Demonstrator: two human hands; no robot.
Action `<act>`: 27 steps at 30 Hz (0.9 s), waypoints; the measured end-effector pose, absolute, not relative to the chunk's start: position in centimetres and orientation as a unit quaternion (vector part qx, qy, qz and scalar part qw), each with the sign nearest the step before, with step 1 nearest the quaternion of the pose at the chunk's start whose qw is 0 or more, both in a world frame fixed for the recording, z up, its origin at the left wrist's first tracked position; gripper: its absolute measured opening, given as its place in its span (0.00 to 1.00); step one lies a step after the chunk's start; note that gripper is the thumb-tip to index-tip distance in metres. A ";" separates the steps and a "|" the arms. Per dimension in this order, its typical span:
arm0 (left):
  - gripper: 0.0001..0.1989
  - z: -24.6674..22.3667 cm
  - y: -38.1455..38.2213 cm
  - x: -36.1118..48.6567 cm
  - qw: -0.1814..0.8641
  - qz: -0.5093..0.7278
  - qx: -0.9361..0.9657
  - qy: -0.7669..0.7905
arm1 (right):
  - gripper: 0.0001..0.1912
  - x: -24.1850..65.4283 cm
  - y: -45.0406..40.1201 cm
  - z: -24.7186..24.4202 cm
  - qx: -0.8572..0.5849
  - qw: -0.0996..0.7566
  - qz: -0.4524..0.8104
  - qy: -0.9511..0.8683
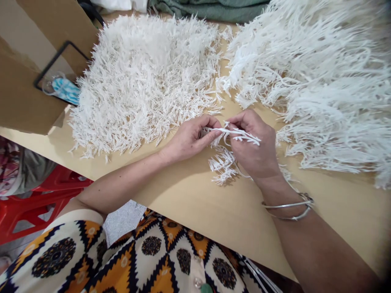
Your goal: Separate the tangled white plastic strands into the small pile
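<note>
A thin white plastic branch (244,135) with small side twigs runs between my two hands above the table. My left hand (195,136) pinches its left end between thumb and fingers. Close by on the right, my right hand (255,142) has its fingers closed at the same white strands; its fingertips are partly hidden. Below the hands lies a small feathery white sprig (224,165) on the tabletop, partly covered by my right hand. Behind my left hand spreads a large heap of short white sprigs (152,77).
Longer white branches (330,89) form a big pile at the right. A cardboard box (27,101) stands at the left, with a black wire frame and a blue-striped item beside it. Green cloth (210,10) lies at the back. Red stools (61,191) stand beyond the table's edge (122,191).
</note>
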State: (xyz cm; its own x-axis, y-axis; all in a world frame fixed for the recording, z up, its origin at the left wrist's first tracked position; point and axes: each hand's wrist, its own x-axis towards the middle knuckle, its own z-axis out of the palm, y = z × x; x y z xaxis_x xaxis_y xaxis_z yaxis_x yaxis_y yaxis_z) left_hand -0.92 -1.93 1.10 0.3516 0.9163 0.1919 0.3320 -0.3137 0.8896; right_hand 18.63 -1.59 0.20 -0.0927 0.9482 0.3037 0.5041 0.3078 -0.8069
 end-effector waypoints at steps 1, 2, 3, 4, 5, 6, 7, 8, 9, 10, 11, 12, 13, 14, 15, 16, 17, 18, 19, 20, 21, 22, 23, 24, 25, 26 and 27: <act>0.16 1.1 -1.9 -1.0 0.396 0.372 0.721 0.431 | 0.06 18.5 -1.6 0.2 -0.524 0.424 0.278 -0.684; 0.16 1.2 -1.9 -1.0 0.395 0.375 0.721 0.429 | 0.06 18.5 -1.6 0.2 -0.522 0.427 0.289 -0.679; 0.16 1.2 -2.0 -1.0 0.393 0.380 0.722 0.426 | 0.06 18.5 -1.6 0.2 -0.520 0.429 0.295 -0.677; 0.15 1.3 -2.0 -0.9 0.391 0.384 0.725 0.417 | 0.06 18.5 -1.4 0.2 -0.520 0.431 0.299 -0.674; 0.15 1.3 -2.1 -0.8 0.393 0.384 0.733 0.401 | 0.06 18.7 -1.2 0.2 -0.523 0.434 0.296 -0.671; 0.14 1.4 -2.2 -0.7 0.396 0.379 0.746 0.378 | 0.07 18.9 -0.9 0.2 -0.530 0.440 0.289 -0.665; 0.14 1.4 -2.3 -0.5 0.398 0.371 0.762 0.351 | 0.07 19.2 -0.6 0.1 -0.537 0.451 0.282 -0.654; 0.13 1.3 -2.4 -0.4 0.400 0.362 0.776 0.325 | 0.07 19.6 -0.2 0.1 -0.546 0.464 0.277 -0.640; 0.13 1.3 -2.5 -0.2 0.401 0.355 0.787 0.307 | 0.07 20.0 0.1 0.0 -0.556 0.475 0.274 -0.625; 0.13 1.2 -2.5 -0.1 0.399 0.354 0.791 0.300 | 0.07 20.3 0.4 -0.1 -0.563 0.484 0.274 -0.611; 0.13 1.0 -2.5 0.0 0.392 0.361 0.789 0.305 | 0.06 20.5 0.5 -0.1 -0.565 0.487 0.281 -0.604; 0.14 0.9 -2.5 0.0 0.384 0.373 0.782 0.320 | 0.05 20.6 0.6 -0.2 -0.562 0.485 0.296 -0.601; 0.14 0.9 -2.4 -0.1 0.377 0.384 0.771 0.340 | 0.03 20.7 0.5 -0.2 -0.554 0.484 0.313 -0.601; 0.14 0.8 -2.4 -0.2 0.370 0.393 0.760 0.362 | 0.03 20.6 0.3 -0.2 -0.540 0.484 0.332 -0.603; 0.15 0.9 -2.3 -0.3 0.366 0.399 0.748 0.383 | 0.05 20.5 0.1 -0.2 -0.523 0.484 0.347 -0.610; 0.15 0.9 -2.3 -0.4 0.368 0.402 0.736 0.401 | 0.09 20.4 -0.1 -0.1 -0.505 0.483 0.356 -0.620; 0.15 1.0 -2.3 -0.5 0.375 0.403 0.724 0.416 | 0.12 20.3 -0.3 -0.1 -0.491 0.480 0.357 -0.634; 0.15 1.1 -2.4 -0.5 0.385 0.401 0.712 0.428 | 0.14 20.2 -0.4 0.0 -0.482 0.476 0.351 -0.646; 0.15 1.2 -2.4 -0.5 0.396 0.399 0.702 0.436 | 0.15 20.1 -0.5 0.0 -0.479 0.470 0.341 -0.658; 0.15 1.2 -2.4 -0.5 0.406 0.399 0.693 0.443 | 0.15 20.1 -0.6 0.1 -0.479 0.465 0.334 -0.665; 0.16 1.2 -2.5 -0.5 0.413 0.399 0.684 0.449 | 0.14 20.1 -0.7 0.1 -0.483 0.468 0.329 -0.663; 0.16 1.1 -2.5 -0.5 0.417 0.401 0.678 0.454 | 0.12 20.0 -0.7 0.2 -0.488 0.478 0.328 -0.652; 0.16 1.0 -2.5 -0.4 0.419 0.402 0.673 0.458 | 0.11 19.9 -0.7 0.2 -0.492 0.499 0.324 -0.635; 0.17 0.9 -2.5 -0.4 0.422 0.404 0.669 0.461 | 0.10 19.8 -0.7 0.3 -0.496 0.526 0.314 -0.615; 0.17 0.8 -2.5 -0.4 0.425 0.405 0.664 0.464 | 0.09 19.6 -0.6 0.4 -0.500 0.553 0.303 -0.595; 0.17 0.7 -2.5 -0.4 0.430 0.406 0.657 0.468 | 0.10 19.5 -0.6 0.5 -0.500 0.578 0.290 -0.576; 0.17 0.6 -2.5 -0.5 0.436 0.408 0.648 0.473 | 0.12 19.3 -0.6 0.5 -0.498 0.599 0.283 -0.560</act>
